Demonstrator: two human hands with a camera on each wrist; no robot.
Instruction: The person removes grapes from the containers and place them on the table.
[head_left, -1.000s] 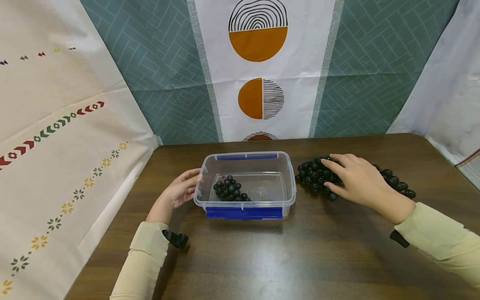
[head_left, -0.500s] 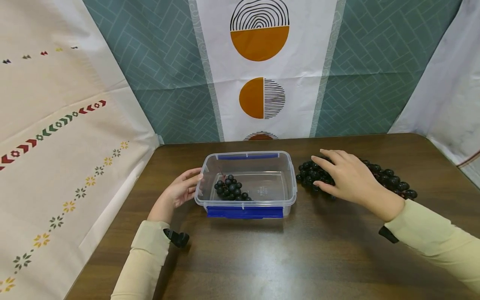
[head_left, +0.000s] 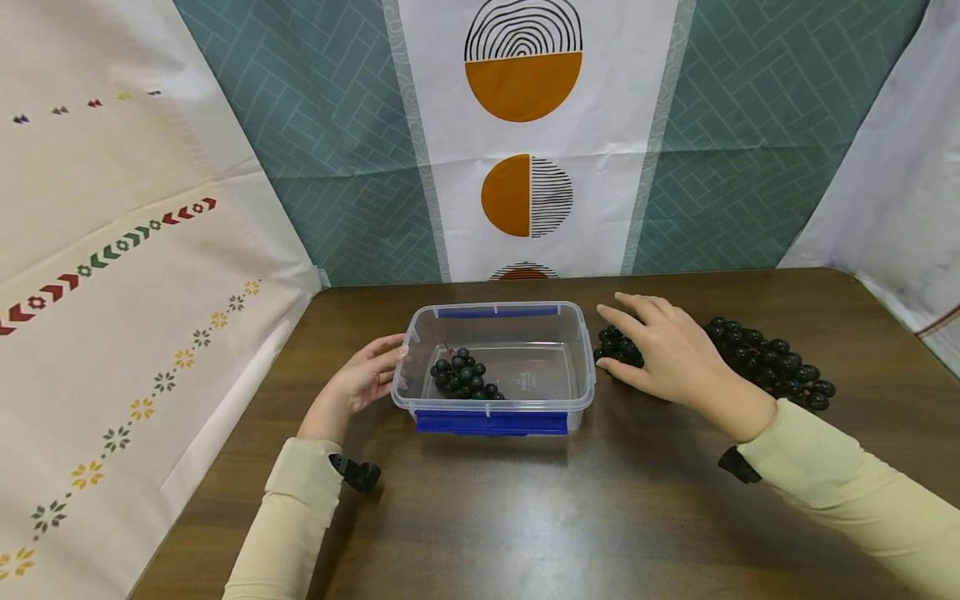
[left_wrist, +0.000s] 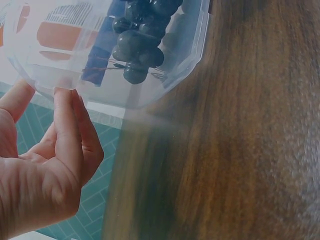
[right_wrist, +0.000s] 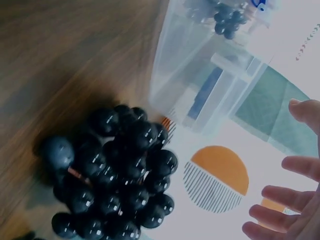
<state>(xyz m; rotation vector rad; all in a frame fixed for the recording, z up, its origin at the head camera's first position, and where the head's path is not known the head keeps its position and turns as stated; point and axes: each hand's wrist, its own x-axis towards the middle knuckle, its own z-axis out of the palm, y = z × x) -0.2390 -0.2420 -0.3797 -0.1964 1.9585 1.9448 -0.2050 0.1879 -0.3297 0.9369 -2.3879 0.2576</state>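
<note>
A clear plastic food container (head_left: 491,421) with blue clips stands mid-table, with a small bunch of dark grapes (head_left: 459,377) at its left. My left hand (head_left: 367,377) holds the container's left rim; in the left wrist view thumb (left_wrist: 19,100) and forefinger meet its edge. My right hand (head_left: 663,346) hovers over a bunch of black grapes (head_left: 617,346) just right of the container, fingers spread. The hand partly hides this bunch from the head view. In the right wrist view the bunch (right_wrist: 120,175) lies apart from the fingers.
Another, longer bunch of black grapes (head_left: 772,362) lies on the brown wooden table (head_left: 495,517), right of my right hand. Patterned cloths hang behind and at both sides; the teal and white cloth (head_left: 352,167) meets the table's far edge.
My right hand has moved left over the near bunch of grapes, uncovering more of the long bunch at the right. The left hand stays at the container, and the grapes lie where they were.
</note>
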